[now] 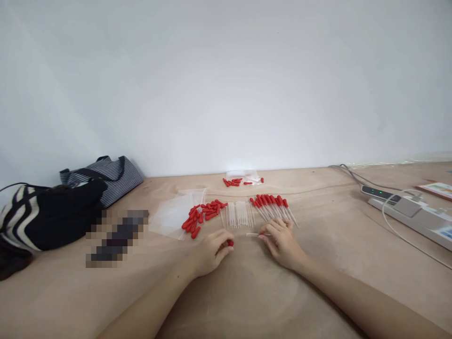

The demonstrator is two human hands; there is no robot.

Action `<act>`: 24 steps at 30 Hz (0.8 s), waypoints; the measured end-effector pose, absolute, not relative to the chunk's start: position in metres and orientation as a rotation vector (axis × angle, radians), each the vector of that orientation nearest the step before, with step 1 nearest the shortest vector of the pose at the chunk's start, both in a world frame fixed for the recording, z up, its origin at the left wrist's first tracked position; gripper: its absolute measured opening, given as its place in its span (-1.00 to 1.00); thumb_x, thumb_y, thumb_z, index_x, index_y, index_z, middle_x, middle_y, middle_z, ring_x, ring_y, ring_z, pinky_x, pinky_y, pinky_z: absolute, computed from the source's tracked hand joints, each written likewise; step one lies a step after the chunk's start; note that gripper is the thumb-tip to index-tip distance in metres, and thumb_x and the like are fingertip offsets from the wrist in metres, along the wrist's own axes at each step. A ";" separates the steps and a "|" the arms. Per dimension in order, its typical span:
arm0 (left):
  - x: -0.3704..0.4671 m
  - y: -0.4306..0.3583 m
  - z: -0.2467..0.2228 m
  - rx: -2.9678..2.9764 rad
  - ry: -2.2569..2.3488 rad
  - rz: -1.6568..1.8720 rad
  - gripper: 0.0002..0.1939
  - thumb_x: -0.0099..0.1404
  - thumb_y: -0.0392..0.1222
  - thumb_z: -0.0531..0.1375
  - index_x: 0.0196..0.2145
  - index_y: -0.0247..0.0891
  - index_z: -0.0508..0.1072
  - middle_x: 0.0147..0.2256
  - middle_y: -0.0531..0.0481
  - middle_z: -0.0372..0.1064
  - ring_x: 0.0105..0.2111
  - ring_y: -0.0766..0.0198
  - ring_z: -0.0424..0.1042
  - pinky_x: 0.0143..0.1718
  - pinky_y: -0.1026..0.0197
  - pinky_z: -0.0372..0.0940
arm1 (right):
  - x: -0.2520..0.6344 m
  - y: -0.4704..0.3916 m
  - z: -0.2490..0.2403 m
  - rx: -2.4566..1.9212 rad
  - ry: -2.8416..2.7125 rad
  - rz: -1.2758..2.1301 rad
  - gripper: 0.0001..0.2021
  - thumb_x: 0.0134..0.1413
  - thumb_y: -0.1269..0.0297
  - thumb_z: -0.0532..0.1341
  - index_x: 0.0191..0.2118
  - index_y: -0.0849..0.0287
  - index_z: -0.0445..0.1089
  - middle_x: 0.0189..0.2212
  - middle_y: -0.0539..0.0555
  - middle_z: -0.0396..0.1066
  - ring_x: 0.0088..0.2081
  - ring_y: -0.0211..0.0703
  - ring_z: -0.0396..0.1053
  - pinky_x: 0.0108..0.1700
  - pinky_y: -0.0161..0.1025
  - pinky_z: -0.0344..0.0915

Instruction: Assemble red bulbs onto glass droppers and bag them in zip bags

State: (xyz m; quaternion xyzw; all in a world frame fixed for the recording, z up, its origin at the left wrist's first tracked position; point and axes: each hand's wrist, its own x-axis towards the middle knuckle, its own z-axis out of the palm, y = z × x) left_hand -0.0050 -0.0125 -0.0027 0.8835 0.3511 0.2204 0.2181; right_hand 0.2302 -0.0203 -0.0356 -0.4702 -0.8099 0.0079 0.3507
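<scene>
Droppers (270, 207), each a pale tube with a red bulb on its far end, lie fanned side by side on the worktop (229, 301), just beyond the right hand (280, 242); these look finished. Left of them, the loose tubes (240, 214) lie in a bare row, with no bulbs on. Farther left is a heap of loose bulbs (192, 219), partly on the clear bags (167, 214). Judging by these, a good share remains unjoined. Another small group of bulbs (233, 182) lies at the far side, near the wall.

One more pair is in hand, not yet joined: the left hand (212, 253) has its grip closed round a bulb (230, 243), while the right hand's grip pinches a tube (252, 234), its bare end pointing left. A gap remains between the two.
</scene>
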 end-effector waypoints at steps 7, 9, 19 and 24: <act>0.004 -0.014 -0.010 2.207 1.089 0.764 -0.89 0.16 -0.34 0.06 -0.32 -0.25 0.32 -0.36 0.00 0.38 -0.34 0.27 0.34 -0.28 0.20 0.23 | 0.229 -0.020 -0.036 -1.139 -2.162 -0.058 -0.80 0.12 0.37 0.02 -0.19 0.09 0.35 -0.46 0.02 0.36 -0.30 -0.21 0.22 -0.15 -0.15 -0.07; 0.004 -0.012 -0.010 2.354 1.112 0.699 -0.83 0.15 -0.35 0.06 -0.31 -0.22 0.40 -0.34 0.00 0.40 -0.30 0.23 0.33 -0.22 0.15 0.19 | 0.228 -0.022 -0.035 -1.126 -2.204 -0.072 -0.77 0.11 0.39 0.02 -0.18 0.06 0.37 -0.45 0.03 0.36 -0.30 -0.20 0.21 -0.15 -0.13 -0.08; 0.013 -0.014 -0.017 2.437 1.328 0.678 -0.85 0.22 -0.24 0.05 -0.34 -0.18 0.43 -0.33 0.02 0.39 -0.27 0.19 0.30 -0.24 0.13 0.08 | 0.216 -0.026 -0.033 -1.107 -2.189 0.021 -0.80 0.14 0.25 0.04 -0.28 0.04 0.41 -0.47 0.00 0.36 -0.32 -0.24 0.21 -0.12 -0.12 -0.11; 0.012 -0.015 -0.017 2.414 1.380 0.678 -0.92 0.22 -0.23 0.07 -0.36 -0.18 0.37 -0.34 0.09 0.40 -0.28 0.22 0.30 -0.22 0.12 0.01 | 0.212 -0.026 -0.032 -1.096 -2.179 0.072 -0.79 0.15 0.27 0.02 -0.25 0.05 0.40 -0.46 0.01 0.36 -0.32 -0.23 0.20 -0.13 -0.13 -0.09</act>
